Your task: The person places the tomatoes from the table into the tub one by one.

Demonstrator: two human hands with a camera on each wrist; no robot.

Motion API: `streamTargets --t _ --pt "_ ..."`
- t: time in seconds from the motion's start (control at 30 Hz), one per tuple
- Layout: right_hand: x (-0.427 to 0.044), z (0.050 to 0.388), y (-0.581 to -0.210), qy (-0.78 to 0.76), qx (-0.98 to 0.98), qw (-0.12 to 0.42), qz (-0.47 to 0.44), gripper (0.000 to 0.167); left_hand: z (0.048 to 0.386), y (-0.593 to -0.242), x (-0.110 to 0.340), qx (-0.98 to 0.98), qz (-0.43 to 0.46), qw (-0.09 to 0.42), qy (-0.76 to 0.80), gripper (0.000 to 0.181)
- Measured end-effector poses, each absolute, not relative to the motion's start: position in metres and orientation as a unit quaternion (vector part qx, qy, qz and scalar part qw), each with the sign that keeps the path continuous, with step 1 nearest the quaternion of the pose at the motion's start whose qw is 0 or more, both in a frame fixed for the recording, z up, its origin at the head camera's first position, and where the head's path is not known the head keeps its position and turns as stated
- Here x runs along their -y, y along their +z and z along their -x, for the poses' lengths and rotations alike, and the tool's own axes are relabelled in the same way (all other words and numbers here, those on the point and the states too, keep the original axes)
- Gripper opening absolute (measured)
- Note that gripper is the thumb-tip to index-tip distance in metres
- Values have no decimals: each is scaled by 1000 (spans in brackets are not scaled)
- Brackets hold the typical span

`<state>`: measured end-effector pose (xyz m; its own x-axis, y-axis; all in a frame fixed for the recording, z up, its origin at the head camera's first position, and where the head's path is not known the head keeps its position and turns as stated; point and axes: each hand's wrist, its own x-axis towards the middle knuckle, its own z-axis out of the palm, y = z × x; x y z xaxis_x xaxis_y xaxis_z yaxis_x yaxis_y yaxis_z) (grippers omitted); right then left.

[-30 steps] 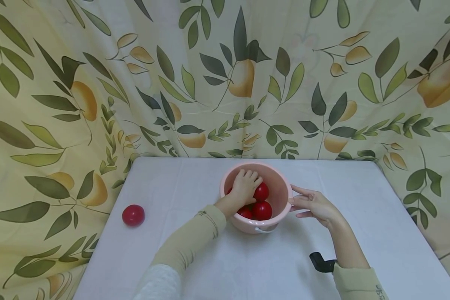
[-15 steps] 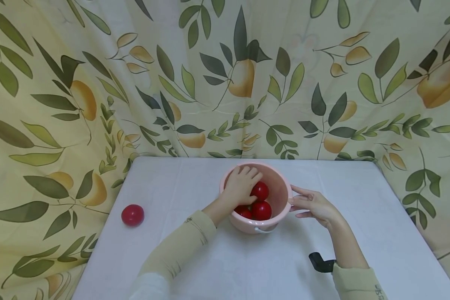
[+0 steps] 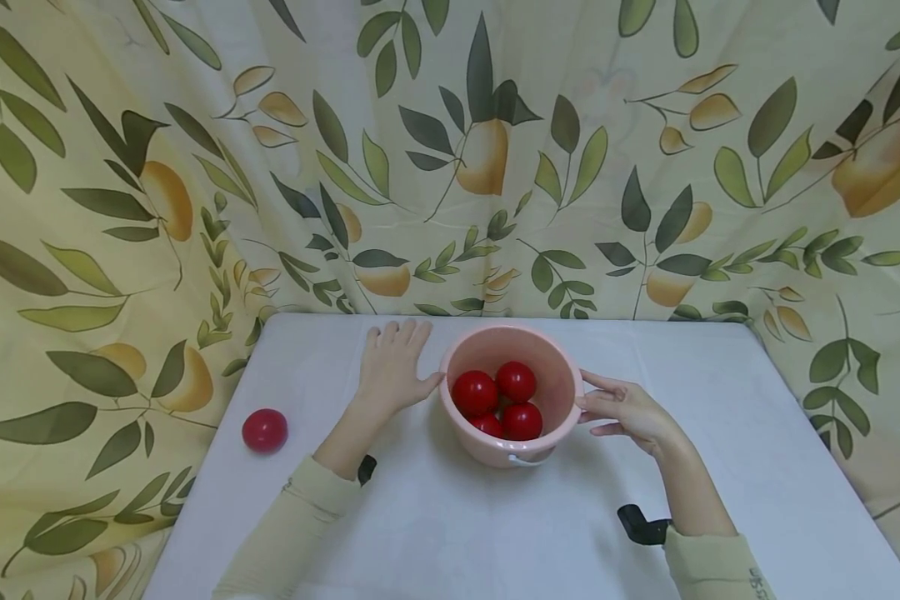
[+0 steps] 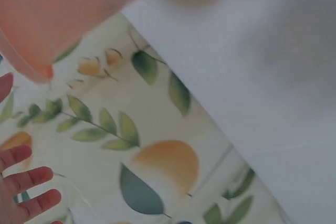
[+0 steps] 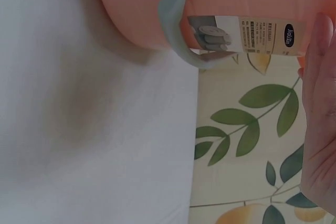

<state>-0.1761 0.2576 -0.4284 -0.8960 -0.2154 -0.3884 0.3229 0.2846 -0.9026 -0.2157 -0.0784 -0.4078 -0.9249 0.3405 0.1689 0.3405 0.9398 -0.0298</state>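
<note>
A pink bucket (image 3: 510, 333) stands on the white-covered table and holds several shiny red balls (image 3: 517, 381). My left hand (image 3: 392, 371) is spread flat in the air to its left, with nothing in it. The thumb tip comes close to the bucket's rim; whether it touches cannot be told. On the opposite side, my right hand (image 3: 630, 412) touches the bucket's outer wall near the rim with fairly straight fingers. In the right wrist view, that hand (image 5: 321, 124) lies along the bucket beside a printed label (image 5: 252, 35). Another red ball (image 3: 265, 431) sits alone at the table's left.
A pale handle (image 5: 176, 19) hangs down the bucket's near side. Behind the table (image 3: 720, 400) hangs a cloth backdrop (image 3: 450, 167) printed with leaves and fruit. Black wrist camera mounts (image 3: 645, 527) stick out from the forearms.
My left hand has lifted out of the bucket and moved left, its fingers spreading. The balls inside are now in full sight. My right hand and the bucket have stayed in place.
</note>
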Motion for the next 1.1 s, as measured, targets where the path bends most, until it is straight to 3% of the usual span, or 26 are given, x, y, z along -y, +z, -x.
streamTargets --t 0.5,0.8,1.1 --pt "-258 176 -429 -596 -770 225 -42 67 195 -469 186 990 -7 129 -61 72" --pt "-257 176 -429 -592 -773 224 -46 69 163 -511 249 979 -118 99 -130 74" --pt "-256 175 -429 -588 -777 220 -48 70 137 -530 279 967 -187 71 -156 75"
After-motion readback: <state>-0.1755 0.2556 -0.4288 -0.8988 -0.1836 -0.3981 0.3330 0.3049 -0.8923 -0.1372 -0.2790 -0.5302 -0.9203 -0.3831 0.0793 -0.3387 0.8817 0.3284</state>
